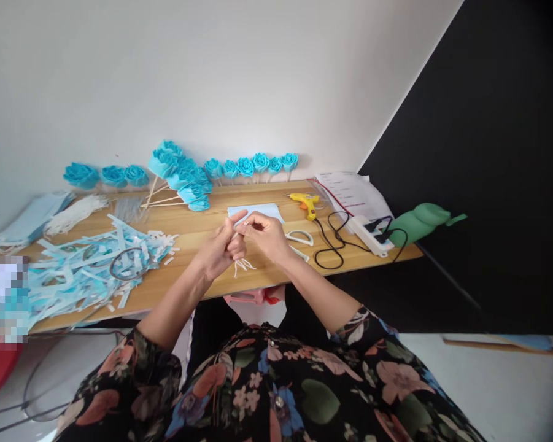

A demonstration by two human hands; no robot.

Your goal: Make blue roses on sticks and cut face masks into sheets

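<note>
Over the front middle of the table, my two hands meet fingertip to fingertip. My left hand [223, 245] has its lower fingers curled in and its index finger stretched along the top. With thumb and fingers pinched, my right hand [264, 232] touches the left fingertips. Something thin and pale shows between them, too small to name. White cords [243, 266] lie just below my left hand. Behind the hands is a flat light-blue face mask [269, 212], partly covered by them. White-handled scissors [300, 237] lie beside my right wrist, their blades hidden.
Blue paper flowers [179, 172] on sticks stand along the wall. At left are blue scraps [92, 264], white cords [76, 213] and stacked masks [32, 221]. A yellow glue gun [306, 204], power strip [372, 235], papers [350, 193] and a green object [418, 224] occupy the right.
</note>
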